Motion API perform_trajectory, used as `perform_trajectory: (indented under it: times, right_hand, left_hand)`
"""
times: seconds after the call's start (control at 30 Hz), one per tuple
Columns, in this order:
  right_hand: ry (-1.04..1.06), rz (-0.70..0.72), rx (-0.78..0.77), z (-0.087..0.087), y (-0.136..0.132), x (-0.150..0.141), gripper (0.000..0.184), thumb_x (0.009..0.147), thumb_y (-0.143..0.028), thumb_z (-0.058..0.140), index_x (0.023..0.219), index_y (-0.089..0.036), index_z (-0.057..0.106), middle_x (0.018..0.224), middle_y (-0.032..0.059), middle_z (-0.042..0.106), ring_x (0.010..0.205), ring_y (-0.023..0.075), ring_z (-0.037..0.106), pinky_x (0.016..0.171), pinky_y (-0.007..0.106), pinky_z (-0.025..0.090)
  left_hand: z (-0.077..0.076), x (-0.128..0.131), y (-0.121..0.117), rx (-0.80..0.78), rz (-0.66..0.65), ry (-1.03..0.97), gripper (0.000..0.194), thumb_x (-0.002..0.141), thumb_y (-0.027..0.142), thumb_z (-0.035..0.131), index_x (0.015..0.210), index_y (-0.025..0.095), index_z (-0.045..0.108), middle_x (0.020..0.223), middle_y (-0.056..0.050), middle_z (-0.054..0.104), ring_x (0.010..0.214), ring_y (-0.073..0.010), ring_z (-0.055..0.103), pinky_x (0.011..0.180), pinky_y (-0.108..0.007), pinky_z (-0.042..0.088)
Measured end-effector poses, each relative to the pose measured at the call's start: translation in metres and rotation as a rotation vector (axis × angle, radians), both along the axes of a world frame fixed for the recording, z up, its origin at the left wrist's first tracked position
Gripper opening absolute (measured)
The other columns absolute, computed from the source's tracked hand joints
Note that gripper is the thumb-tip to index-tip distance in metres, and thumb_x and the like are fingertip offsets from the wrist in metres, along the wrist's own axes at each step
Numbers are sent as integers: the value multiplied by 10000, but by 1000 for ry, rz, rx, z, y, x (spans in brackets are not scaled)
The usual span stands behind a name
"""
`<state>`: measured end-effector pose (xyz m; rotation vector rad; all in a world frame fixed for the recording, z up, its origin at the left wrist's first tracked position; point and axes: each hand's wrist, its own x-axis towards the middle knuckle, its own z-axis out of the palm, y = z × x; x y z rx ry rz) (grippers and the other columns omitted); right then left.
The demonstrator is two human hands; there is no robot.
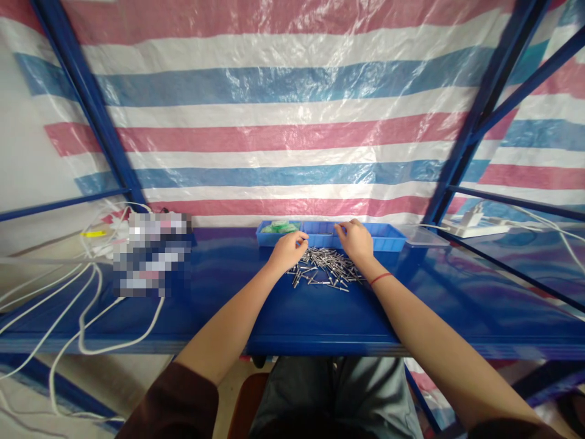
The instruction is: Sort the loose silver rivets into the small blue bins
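A loose pile of silver blind rivets (331, 263) lies on the blue shelf top, in front of a long blue divided bin (388, 242). At the pile's left rear edge is my left hand (287, 250), its thumb and fingers pinched around what looks like a rivet, a small dark sliver at the fingertips. My right hand (359, 241) reaches over the bin's front wall near its middle section, fingers bent together; whatever they hold is too small to make out. Green-and-clear plastic packaging (282, 227) sits in the bin's left compartment. A few thin pieces show in the middle one.
White cables (95, 305) loop over the shelf's left side beside a blurred-out item (153, 256). To the right are a clear plastic lid (425, 236) and a white power strip (475, 224). Blue metal posts (479, 110) frame a striped plastic sheet (292, 140) behind.
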<state>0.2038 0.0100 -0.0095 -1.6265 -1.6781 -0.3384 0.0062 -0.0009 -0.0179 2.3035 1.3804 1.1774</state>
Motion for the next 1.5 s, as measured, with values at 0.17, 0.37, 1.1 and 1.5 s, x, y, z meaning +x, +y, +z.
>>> perform_trajectory:
  times: [0.17,0.37,1.1,1.5]
  right_hand:
    - [-12,11,-18,0,-3,-1,326,865,-328,438,985,-148,681,938,125,627,785,206,602,676,284,410]
    - [65,176,5,-4,-2,-4,244,816,-249,473,868,-153,690,802,86,627,732,179,576,687,269,416]
    - [103,363,-90,-6,-9,-19,224,776,-204,498,847,-165,706,787,57,684,677,157,590,687,261,432]
    - [95,432,-129,-4,-13,-21,196,761,-181,509,824,-169,694,821,56,695,730,175,611,702,271,432]
  left_hand:
    - [0,-6,0,-18,-53,250,155,719,179,524,759,204,672,830,-21,673,778,-171,603,744,-271,457]
    - [2,-6,-6,-32,-78,383,173,678,207,580,796,249,699,823,-24,645,824,-209,580,755,-303,434]
    - [-3,13,-19,-4,-91,467,190,766,366,598,891,244,673,952,-60,638,945,-267,510,836,-396,370]
    - [-3,13,-19,12,-114,517,275,839,182,464,1045,245,634,993,-85,651,958,-262,547,854,-410,352]
